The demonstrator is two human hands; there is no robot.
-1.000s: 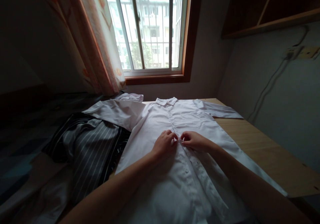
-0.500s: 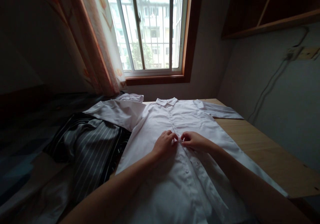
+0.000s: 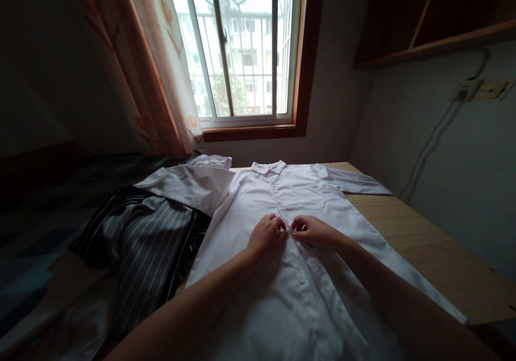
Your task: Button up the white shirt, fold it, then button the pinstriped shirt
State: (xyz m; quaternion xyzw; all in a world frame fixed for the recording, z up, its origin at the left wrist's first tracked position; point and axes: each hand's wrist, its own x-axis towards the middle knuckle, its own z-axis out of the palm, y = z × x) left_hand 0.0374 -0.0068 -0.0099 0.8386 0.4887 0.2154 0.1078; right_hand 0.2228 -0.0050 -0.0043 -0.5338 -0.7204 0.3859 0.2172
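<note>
While the white shirt lies face up across the wooden table, left hand and right hand pinch its front placket, close together; buttoning or unbuttoning appears in hand, and the next move likely calls for steadying both edges at that spot

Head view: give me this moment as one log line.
Left hand: fingers at front opening of white shirt | Right hand: fingers opposite | Shirt: parted below hands | Beside: dark striped garment
</note>
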